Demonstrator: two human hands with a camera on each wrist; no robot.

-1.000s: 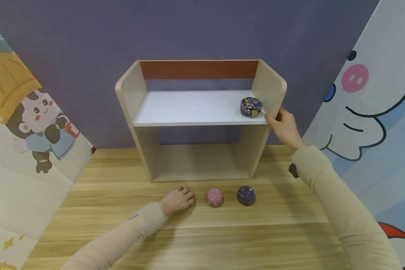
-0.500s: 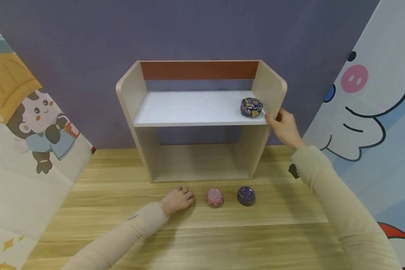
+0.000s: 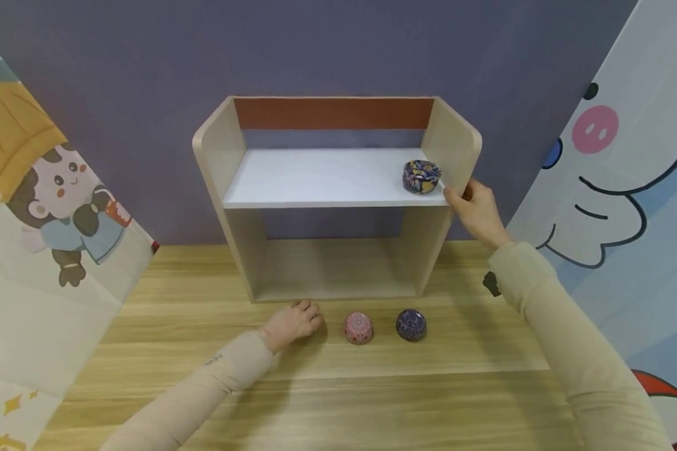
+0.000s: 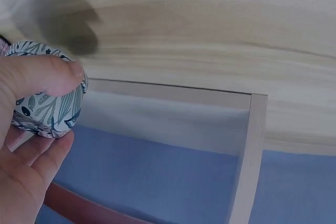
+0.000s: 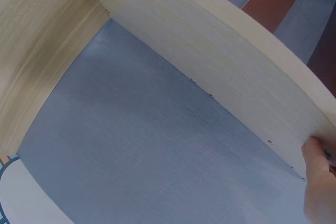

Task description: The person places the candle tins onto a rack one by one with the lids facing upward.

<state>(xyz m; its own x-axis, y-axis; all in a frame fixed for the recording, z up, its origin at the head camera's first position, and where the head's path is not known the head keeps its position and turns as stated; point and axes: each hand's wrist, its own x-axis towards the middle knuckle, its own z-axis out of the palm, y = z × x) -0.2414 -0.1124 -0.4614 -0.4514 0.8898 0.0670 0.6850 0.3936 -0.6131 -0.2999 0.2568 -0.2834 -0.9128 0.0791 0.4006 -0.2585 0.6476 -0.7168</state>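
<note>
My left hand (image 3: 290, 322) is low over the table, left of the pink tin (image 3: 358, 328). In the left wrist view its thumb and fingers grip a round tin (image 4: 55, 109) with a white and green leaf pattern; in the head view the hand hides this tin. With the right hand (image 3: 478, 212) I hold the front edge of the shelf's right side panel (image 3: 453, 147), thumb toward the inside and fingers on the outer face. A dark floral tin (image 3: 421, 176) sits on the white upper board of the shelf (image 3: 321, 178), near the right hand.
A dark blue tin (image 3: 411, 325) stands on the wooden table (image 3: 372, 407), right of the pink one. Behind the two-level shelf rises a grey-blue wall (image 3: 338, 47). Cartoon-printed panels (image 3: 90, 219) flank the table on both sides.
My left hand has shifted slightly up and left in the head view, its fingers nearer the shelf's base. The right hand keeps its place on the side panel.
</note>
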